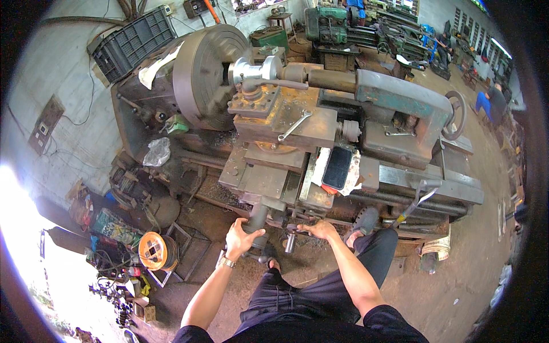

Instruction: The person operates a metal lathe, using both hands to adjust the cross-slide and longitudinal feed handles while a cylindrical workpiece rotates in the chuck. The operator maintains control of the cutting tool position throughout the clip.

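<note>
My left hand (pixel 241 238) has its fingers curled round a grey, motion-smeared cylindrical handle (pixel 258 218) at the front of the lathe carriage. My right hand (pixel 321 230) is closed at the end of a small dark crank lever (pixel 294 227), its fingertips pressed together there. A shiny metal grip (pixel 290 243) hangs from that lever. Ahead, a bright metal workpiece (pixel 247 70) sits between the large round chuck (pixel 197 74) and the tailstock (pixel 400 94). The tool post (pixel 254 103) stands close beside the workpiece. A wrench (pixel 295 126) lies on the slide.
A phone (pixel 338 168) lies on a cloth on the carriage. A second wrench (pixel 399 134) rests by the tailstock, and a long-handled tool (pixel 416 204) leans at right. An orange cable spool (pixel 158 251) stands at left. Other machines (pixel 343 34) and people are farther back.
</note>
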`<state>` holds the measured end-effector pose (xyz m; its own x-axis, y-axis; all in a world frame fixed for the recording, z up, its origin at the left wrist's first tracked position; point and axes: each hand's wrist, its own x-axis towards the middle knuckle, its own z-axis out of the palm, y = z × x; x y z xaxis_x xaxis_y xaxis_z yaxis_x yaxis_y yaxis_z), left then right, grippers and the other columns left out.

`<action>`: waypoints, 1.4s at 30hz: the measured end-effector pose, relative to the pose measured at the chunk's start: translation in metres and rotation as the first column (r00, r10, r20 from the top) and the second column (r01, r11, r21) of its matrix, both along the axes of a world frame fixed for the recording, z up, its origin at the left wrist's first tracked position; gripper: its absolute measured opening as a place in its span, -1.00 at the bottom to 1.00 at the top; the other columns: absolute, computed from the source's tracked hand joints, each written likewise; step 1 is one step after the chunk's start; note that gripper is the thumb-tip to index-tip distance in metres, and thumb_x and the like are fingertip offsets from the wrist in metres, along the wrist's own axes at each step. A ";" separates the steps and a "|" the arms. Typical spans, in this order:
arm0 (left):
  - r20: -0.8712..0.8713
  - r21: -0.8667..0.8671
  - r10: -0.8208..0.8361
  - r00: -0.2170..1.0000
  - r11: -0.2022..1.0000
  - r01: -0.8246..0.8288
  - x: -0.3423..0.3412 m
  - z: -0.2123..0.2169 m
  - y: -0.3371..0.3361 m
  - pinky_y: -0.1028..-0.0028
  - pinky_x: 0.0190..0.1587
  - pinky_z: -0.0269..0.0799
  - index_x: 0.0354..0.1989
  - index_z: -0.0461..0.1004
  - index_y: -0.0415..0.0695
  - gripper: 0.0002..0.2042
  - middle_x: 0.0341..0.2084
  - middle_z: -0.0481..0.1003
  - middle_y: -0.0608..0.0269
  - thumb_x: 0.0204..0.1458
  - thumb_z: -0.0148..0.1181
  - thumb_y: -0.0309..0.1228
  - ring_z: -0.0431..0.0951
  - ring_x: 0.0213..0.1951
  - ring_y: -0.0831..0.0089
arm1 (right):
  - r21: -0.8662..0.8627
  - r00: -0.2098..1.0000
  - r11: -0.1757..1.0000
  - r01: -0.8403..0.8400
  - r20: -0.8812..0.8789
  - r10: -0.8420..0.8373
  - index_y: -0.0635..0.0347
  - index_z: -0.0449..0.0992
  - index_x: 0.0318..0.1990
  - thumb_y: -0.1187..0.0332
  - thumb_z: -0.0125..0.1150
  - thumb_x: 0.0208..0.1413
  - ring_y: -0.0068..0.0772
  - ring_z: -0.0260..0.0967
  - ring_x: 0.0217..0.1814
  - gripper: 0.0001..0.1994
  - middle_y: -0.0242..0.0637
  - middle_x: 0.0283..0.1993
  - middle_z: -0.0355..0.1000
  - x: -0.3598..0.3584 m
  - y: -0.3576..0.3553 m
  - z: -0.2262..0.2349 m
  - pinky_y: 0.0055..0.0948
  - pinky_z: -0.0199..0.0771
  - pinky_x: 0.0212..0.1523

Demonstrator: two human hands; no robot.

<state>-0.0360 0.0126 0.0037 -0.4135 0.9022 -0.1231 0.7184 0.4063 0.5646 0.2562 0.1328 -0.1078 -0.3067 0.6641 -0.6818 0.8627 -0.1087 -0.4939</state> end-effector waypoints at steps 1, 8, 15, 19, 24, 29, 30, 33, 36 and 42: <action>-0.001 0.000 -0.002 1.000 1.000 0.002 0.000 0.001 0.000 0.17 0.04 0.49 0.06 0.48 -0.21 -0.19 -0.11 0.59 -0.16 -0.28 0.52 0.16 0.60 -0.03 -0.01 | -0.027 1.000 1.000 -0.009 0.016 0.009 0.20 0.70 -0.15 -0.76 0.01 -0.36 -0.02 0.45 0.25 0.08 0.09 0.03 0.57 0.000 0.001 -0.001 -0.18 0.37 0.26; 0.045 -0.079 -0.006 0.999 0.997 0.009 0.000 0.005 0.001 0.18 0.11 0.45 0.10 0.44 -0.15 -0.18 -0.02 0.53 -0.13 -0.27 0.50 0.19 0.54 0.07 0.01 | 0.085 0.998 0.995 0.052 -0.021 -0.051 0.22 0.69 -0.10 -0.74 0.06 -0.36 0.01 0.45 0.25 0.09 0.10 0.06 0.55 0.002 -0.005 -0.007 -0.18 0.38 0.24; 0.025 -0.050 -0.006 1.000 0.999 0.008 0.000 0.004 0.000 0.17 0.08 0.47 0.08 0.45 -0.16 -0.19 -0.05 0.54 -0.11 -0.27 0.50 0.19 0.56 0.03 0.01 | 0.007 0.993 0.999 0.052 -0.106 -0.051 0.14 0.70 -0.10 -0.72 0.08 -0.36 0.04 0.46 0.23 0.04 0.13 0.06 0.54 0.007 -0.006 0.017 -0.12 0.39 0.21; 0.020 -0.043 -0.008 1.000 0.999 0.009 0.001 0.007 0.001 0.17 0.07 0.48 0.07 0.46 -0.17 -0.19 -0.06 0.55 -0.10 -0.27 0.50 0.18 0.57 0.02 0.01 | 0.004 0.988 0.999 0.049 -0.148 -0.048 0.10 0.72 -0.17 -0.72 0.08 -0.35 0.05 0.47 0.20 0.00 0.14 0.02 0.56 0.009 -0.007 0.027 -0.12 0.39 0.20; 0.038 -0.044 -0.008 0.999 0.999 0.010 0.002 0.009 0.000 0.18 0.10 0.45 0.07 0.46 -0.20 -0.18 -0.06 0.55 -0.16 -0.27 0.50 0.17 0.55 0.04 -0.01 | 0.039 0.985 0.997 0.068 -0.160 -0.061 0.09 0.72 -0.24 -0.70 0.08 -0.32 0.05 0.49 0.17 -0.05 0.11 -0.02 0.58 0.010 -0.008 0.021 -0.12 0.40 0.17; 0.016 -0.049 -0.012 1.000 0.999 0.012 0.001 0.008 0.000 0.18 0.08 0.46 0.04 0.45 -0.18 -0.20 -0.06 0.54 -0.12 -0.28 0.50 0.19 0.56 0.02 0.02 | 0.033 0.988 0.999 0.041 -0.148 -0.036 0.08 0.69 -0.15 -0.65 0.12 -0.25 0.02 0.50 0.15 -0.08 0.01 -0.04 0.60 0.014 -0.004 -0.010 -0.14 0.39 0.15; 0.031 -0.052 -0.013 0.999 0.999 0.014 0.001 0.007 0.000 0.17 0.09 0.46 0.04 0.45 -0.18 -0.19 -0.05 0.54 -0.12 -0.28 0.50 0.19 0.55 0.03 0.02 | 0.024 0.988 0.999 0.036 -0.152 -0.032 0.07 0.67 -0.10 -0.64 0.13 -0.23 0.00 0.50 0.15 -0.09 -0.02 -0.03 0.60 0.014 -0.002 -0.017 -0.15 0.39 0.16; 0.051 -0.071 -0.013 0.999 0.997 0.017 0.000 0.007 0.001 0.17 0.10 0.45 0.06 0.43 -0.17 -0.18 -0.04 0.53 -0.13 -0.28 0.50 0.19 0.54 0.05 0.01 | 0.014 0.986 0.999 0.034 -0.163 -0.031 0.05 0.62 0.02 -0.59 0.15 -0.18 -0.05 0.49 0.17 -0.10 -0.09 -0.01 0.60 0.014 0.000 -0.033 -0.17 0.38 0.17; 0.046 -0.068 -0.016 0.999 0.998 0.019 0.000 0.006 0.001 0.17 0.11 0.45 0.06 0.43 -0.17 -0.17 -0.03 0.53 -0.12 -0.28 0.50 0.20 0.54 0.05 0.01 | 0.018 0.985 0.999 0.050 -0.166 -0.046 0.03 0.58 0.09 -0.57 0.17 -0.16 -0.08 0.47 0.19 -0.10 -0.12 0.01 0.60 0.015 0.000 -0.037 -0.19 0.37 0.19; 0.009 -0.022 -0.006 1.000 1.000 0.006 0.002 0.005 0.000 0.18 0.09 0.46 0.06 0.47 -0.20 -0.18 -0.07 0.56 -0.14 -0.29 0.52 0.17 0.57 0.02 0.00 | 0.010 0.982 0.998 0.070 -0.177 -0.067 -0.01 0.57 0.14 -0.57 0.17 -0.16 -0.08 0.46 0.21 -0.09 -0.12 0.08 0.58 0.019 -0.005 -0.021 -0.20 0.36 0.20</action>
